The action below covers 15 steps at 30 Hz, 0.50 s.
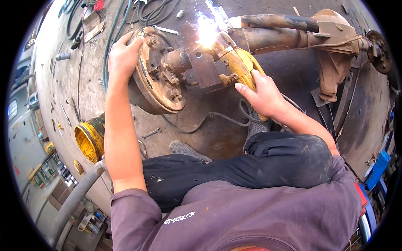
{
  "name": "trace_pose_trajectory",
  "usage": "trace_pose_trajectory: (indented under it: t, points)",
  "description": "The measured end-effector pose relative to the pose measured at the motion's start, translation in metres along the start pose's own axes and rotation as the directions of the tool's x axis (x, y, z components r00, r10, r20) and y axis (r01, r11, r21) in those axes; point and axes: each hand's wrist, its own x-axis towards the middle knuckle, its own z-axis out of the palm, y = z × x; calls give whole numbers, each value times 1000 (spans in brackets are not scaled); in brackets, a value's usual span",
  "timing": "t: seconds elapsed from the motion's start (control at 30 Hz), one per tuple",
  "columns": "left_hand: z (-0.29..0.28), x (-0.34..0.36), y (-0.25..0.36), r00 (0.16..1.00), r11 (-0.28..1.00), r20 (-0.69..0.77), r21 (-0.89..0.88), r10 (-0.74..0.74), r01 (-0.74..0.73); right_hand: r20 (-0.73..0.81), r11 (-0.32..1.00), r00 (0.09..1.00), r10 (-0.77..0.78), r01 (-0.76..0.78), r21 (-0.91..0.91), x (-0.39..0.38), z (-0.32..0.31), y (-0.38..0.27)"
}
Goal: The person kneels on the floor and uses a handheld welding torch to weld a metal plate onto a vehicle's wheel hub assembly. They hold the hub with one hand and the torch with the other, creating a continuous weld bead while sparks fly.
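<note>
A rusty axle point(276, 38) lies across the floor in front of me, with a brake drum point(161, 79) at its left end. My left hand point(124, 56) grips the drum's upper left rim, fingers curled over the edge. In my right hand point(263, 93) is a long yellow tool point(240, 62), with the thumb along its side; its exact kind is not clear. Its far end reaches close to a blinding white-blue arc point(207, 33) on the axle, where glare hides detail. Below the arc sits a flat steel plate point(204, 69).
A cable point(201, 127) snakes over the floor near my shoes point(186, 148). An open-end wrench point(151, 133) and a yellow-lined cylinder point(90, 140) lie to the left. Coiled hoses point(155, 12) are at the far side. The axle's differential housing point(333, 31) stands at right.
</note>
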Motion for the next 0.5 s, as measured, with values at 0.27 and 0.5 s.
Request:
trace_pose_trajectory:
  t: [0.27, 0.5]
  points:
    - [-1, 4, -5, 998, 998, 26, 20, -58, 58, -21, 1000, 1000, -9, 10, 30, -3, 4, -3]
    - [3, 4, 2, 1000, 1000, 20, -26, -10, 11, -15, 999, 1000, 7, -6, 45, -4, 4, 0]
